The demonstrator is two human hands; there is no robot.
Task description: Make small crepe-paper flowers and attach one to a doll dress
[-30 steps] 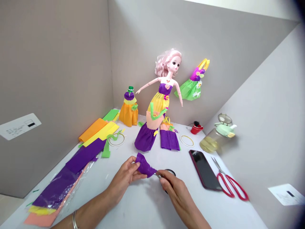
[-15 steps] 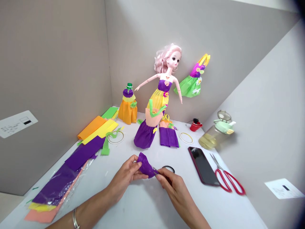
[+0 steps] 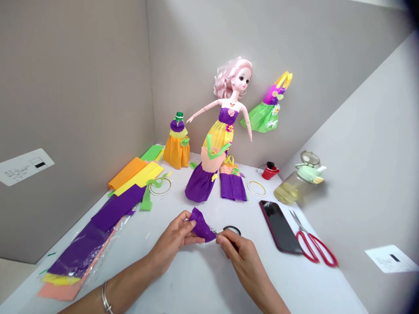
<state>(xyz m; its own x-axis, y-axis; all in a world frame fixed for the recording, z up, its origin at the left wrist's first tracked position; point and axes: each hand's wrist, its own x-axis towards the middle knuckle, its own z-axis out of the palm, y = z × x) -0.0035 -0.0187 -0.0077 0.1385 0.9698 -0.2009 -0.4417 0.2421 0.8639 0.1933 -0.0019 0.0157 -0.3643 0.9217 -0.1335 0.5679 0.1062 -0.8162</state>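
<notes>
My left hand [image 3: 173, 242] pinches a small folded piece of purple crepe paper [image 3: 201, 226] just above the white table [image 3: 196, 279]. My right hand [image 3: 237, 255] is closed on a pair of small black-handled scissors [image 3: 229, 230], whose thin blades meet the paper's right edge. Behind them a pink-haired doll [image 3: 225, 126] stands in a purple, yellow and peach paper dress.
Purple, yellow, orange and green crepe sheets [image 3: 114, 209] lie along the left. An orange paper dress [image 3: 176, 148], a purple skirt [image 3: 232, 185] and two tape rings [image 3: 256, 188] sit at the back. A phone [image 3: 280, 226], red scissors [image 3: 312, 246], a bottle [image 3: 299, 183] and a red bucket [image 3: 270, 171] are on the right.
Both hands have stayed together on the purple paper, drifting slightly. The scissors' blades have worked at the paper's right edge, and the view has shifted a little.
</notes>
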